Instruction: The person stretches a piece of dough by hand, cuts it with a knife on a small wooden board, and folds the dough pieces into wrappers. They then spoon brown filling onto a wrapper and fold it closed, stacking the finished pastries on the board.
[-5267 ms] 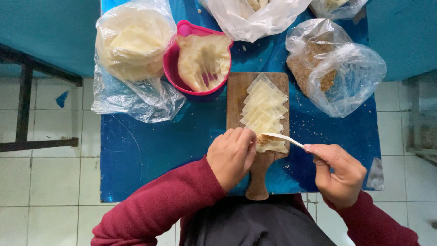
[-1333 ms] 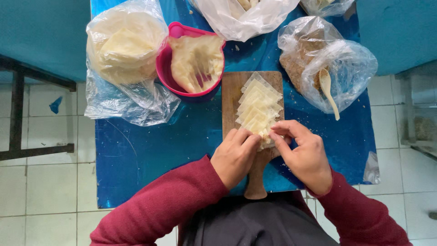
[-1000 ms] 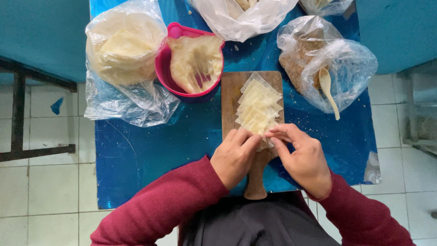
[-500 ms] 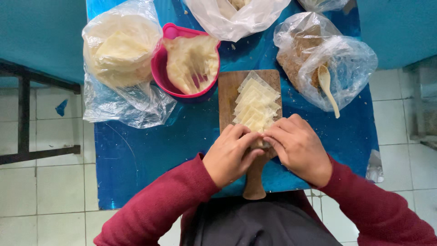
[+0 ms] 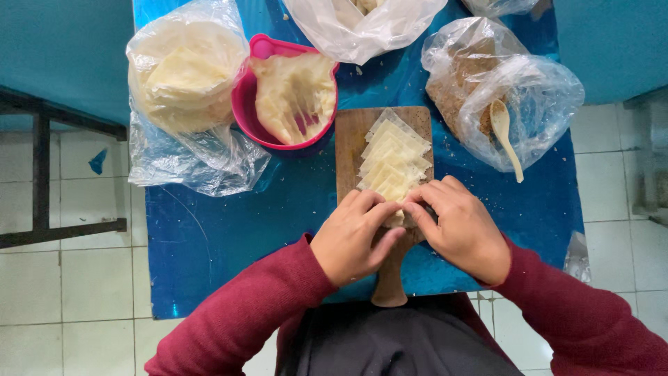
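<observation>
The nearest wrapper (image 5: 394,217) sits at the near end of the board (image 5: 351,150), pinched between the curled fingertips of the left hand (image 5: 355,237) and right hand (image 5: 459,226). Good folding here likely wants even pressure from both sides, leaving the stack (image 5: 393,157) just beyond undisturbed.

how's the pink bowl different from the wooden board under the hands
The pink bowl is round and deep, holding a pale lump of dough; the wooden board is flat, rectangular, with a handle, carrying overlapping square wrappers. Both hands, left and right, work at the board; the bowl stands untouched. Both rest on the blue table.
</observation>
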The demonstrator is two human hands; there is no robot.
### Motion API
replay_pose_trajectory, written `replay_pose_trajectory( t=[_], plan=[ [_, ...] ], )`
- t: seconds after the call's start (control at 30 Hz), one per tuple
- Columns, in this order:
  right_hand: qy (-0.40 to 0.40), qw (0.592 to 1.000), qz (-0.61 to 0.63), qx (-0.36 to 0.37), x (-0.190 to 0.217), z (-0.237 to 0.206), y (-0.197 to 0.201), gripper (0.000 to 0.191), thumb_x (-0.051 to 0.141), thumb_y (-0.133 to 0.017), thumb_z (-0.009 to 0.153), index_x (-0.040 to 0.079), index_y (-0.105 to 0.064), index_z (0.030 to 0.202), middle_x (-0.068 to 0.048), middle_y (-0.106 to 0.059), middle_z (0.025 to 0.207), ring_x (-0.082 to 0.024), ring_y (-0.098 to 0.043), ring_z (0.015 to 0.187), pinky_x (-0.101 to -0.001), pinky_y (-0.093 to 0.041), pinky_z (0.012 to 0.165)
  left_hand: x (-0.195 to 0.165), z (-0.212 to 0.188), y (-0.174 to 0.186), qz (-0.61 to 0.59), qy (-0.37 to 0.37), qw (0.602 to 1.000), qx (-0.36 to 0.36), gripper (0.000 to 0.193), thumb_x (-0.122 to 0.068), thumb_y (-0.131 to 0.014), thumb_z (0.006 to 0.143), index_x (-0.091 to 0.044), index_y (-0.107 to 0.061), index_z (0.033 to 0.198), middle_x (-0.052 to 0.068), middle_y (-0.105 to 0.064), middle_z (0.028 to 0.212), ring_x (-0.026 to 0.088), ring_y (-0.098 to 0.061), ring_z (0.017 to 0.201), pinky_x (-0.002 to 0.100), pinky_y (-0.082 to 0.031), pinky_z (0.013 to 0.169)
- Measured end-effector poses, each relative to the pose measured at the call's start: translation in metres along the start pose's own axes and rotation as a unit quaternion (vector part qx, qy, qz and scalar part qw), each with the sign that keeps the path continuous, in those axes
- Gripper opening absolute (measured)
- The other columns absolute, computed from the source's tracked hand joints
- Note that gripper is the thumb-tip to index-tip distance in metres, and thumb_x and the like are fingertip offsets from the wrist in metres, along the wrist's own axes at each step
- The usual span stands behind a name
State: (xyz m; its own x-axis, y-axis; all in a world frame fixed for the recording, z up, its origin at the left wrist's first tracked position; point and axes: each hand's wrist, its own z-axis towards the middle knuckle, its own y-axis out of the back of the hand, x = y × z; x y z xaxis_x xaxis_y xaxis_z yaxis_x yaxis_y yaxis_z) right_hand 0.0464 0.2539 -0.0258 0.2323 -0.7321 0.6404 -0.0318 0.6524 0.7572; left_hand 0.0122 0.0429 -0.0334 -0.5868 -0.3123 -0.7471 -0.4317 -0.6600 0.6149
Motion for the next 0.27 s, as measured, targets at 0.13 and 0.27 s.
replay_pose_trajectory(
  t=[0.13,0.27],
  plan=[
    [-0.006,1.0,-0.007,0.003,0.001,0.0,0.0,0.008,0.013,-0.068,0.091,0.006,-0.07,0.095,-0.007,-0.069,0.089,-0.032,-0.058,0.087,-0.0406,-0.048,0.076,0.005,-0.002,-0.008,0.024,0.011,1.0,-0.007,0.034,-0.011,-0.072,0.088,-0.006,-0.064,0.12,0.013,-0.062,0.105,0.034,-0.059,0.1,0.041,-0.05,0.087],
    [-0.002,0.999,-0.017,0.037,0.007,-0.001,0.01,0.017,0.016,-0.072,0.085,0.006,-0.071,0.098,-0.008,-0.069,0.089,-0.032,-0.058,0.087,-0.0412,-0.048,0.076,0.015,-0.009,-0.019,0.047,0.024,0.998,-0.021,0.029,-0.009,-0.07,0.094,-0.01,-0.064,0.123,0.009,-0.063,0.109,0.03,-0.061,0.105,0.038,-0.052,0.092]
  ],
)
